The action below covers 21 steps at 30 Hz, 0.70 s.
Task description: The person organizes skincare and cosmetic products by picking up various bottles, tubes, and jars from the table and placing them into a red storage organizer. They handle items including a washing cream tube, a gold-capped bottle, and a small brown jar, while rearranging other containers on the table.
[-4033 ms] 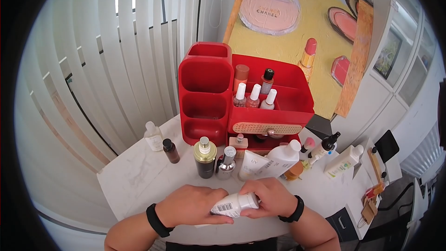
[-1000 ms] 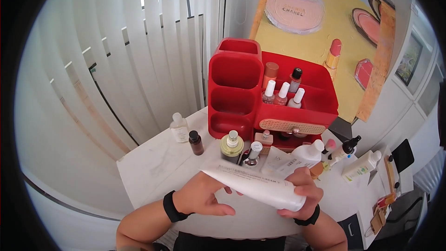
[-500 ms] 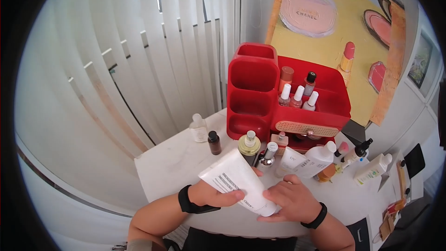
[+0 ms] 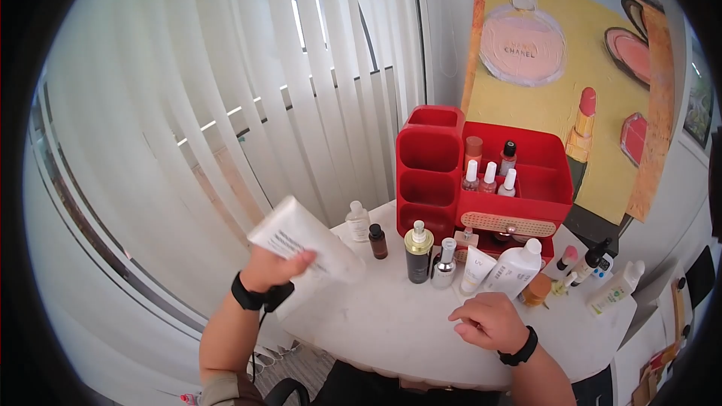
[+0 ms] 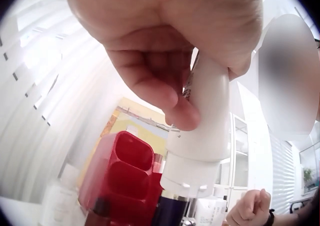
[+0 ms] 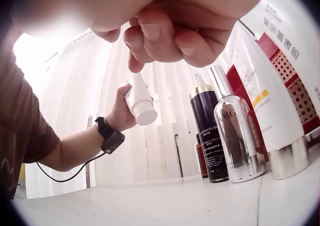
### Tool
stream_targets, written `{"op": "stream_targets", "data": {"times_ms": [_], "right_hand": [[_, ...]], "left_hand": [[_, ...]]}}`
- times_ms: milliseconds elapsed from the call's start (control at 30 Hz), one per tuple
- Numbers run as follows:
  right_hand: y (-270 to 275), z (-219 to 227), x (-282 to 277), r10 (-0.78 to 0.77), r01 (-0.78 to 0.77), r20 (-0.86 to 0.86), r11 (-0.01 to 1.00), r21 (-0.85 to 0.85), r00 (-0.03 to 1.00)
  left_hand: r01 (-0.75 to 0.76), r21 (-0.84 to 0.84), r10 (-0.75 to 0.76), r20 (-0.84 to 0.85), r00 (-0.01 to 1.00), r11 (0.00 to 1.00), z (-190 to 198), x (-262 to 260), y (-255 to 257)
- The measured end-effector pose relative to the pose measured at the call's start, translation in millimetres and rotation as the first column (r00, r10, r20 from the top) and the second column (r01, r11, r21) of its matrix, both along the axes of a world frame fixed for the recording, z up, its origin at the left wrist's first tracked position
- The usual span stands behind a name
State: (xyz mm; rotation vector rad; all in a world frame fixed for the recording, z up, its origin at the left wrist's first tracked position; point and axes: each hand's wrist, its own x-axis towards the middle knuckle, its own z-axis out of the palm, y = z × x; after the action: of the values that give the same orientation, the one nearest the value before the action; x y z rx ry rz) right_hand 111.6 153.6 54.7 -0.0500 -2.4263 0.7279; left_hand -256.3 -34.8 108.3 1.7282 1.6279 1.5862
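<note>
My left hand (image 4: 269, 267) grips a large white tube (image 4: 331, 252) at the left, raised over the table's left side. In the left wrist view, the fingers curl round the tube (image 5: 207, 100), whose cap end points down. My right hand (image 4: 492, 322) holds nothing, its fingers loosely curled, above the table's front right part. A dark bottle with a gold collar (image 4: 418, 259), a silver bottle (image 4: 444, 265), a small white tube (image 4: 476, 271) and a white bottle (image 4: 517, 267) stand in a row beyond the hands.
Behind the row stands a red organizer (image 4: 429, 152) holding several small bottles. A clear bottle (image 4: 358, 224) and a small brown bottle (image 4: 377, 243) stand left. An amber jar (image 4: 535, 290), a black-topped bottle (image 4: 590, 262) and a pump-less white-green bottle (image 4: 617, 289) are at the right.
The white tube, earlier between both hands, has moved left and up in the left hand. The right hand has let go of it. The head view has shifted left.
</note>
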Motion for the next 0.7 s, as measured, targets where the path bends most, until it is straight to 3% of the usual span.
{"op": "stream_targets", "data": {"times_ms": [33,100,167,233,267,333,467,700], "right_hand": [[1,-1,-1,0.005,-0.005,-0.006,1.000,0.009,1.000],[1,-7,-3,-0.022,0.014,-0.108,0.997,-0.076,0.994],[-1,-6,-3,-0.028,0.018,-0.111,0.995,-0.095,0.993],[-1,-5,-2,-0.040,0.027,-0.113,0.992,-0.119,0.993],[0,-6,-2,-0.037,0.025,-0.103,0.993,-0.114,0.994],[-1,-5,0,-0.037,0.027,-0.099,0.994,-0.105,0.994],[-1,-7,1,-0.036,0.023,-0.101,0.991,-0.131,0.994],[0,-4,3,-0.022,0.006,-0.103,0.988,-0.155,0.994]], "left_hand": [[-0.092,0.052,0.097,-0.121,0.988,0.994,11,-5,1],[-0.177,0.030,0.178,-0.062,0.982,0.984,39,2,9],[-0.160,0.140,0.181,-0.156,0.971,0.977,63,4,28],[-0.139,-0.052,0.133,-0.112,0.985,0.989,93,16,44],[-0.140,-0.048,0.134,-0.115,0.984,0.989,99,15,54],[-0.206,-0.215,0.145,-0.272,0.951,0.955,101,4,79],[-0.230,-0.367,0.111,-0.317,0.942,0.901,97,-3,123],[-0.296,-0.479,0.094,-0.400,0.912,0.826,66,-24,178]]}}
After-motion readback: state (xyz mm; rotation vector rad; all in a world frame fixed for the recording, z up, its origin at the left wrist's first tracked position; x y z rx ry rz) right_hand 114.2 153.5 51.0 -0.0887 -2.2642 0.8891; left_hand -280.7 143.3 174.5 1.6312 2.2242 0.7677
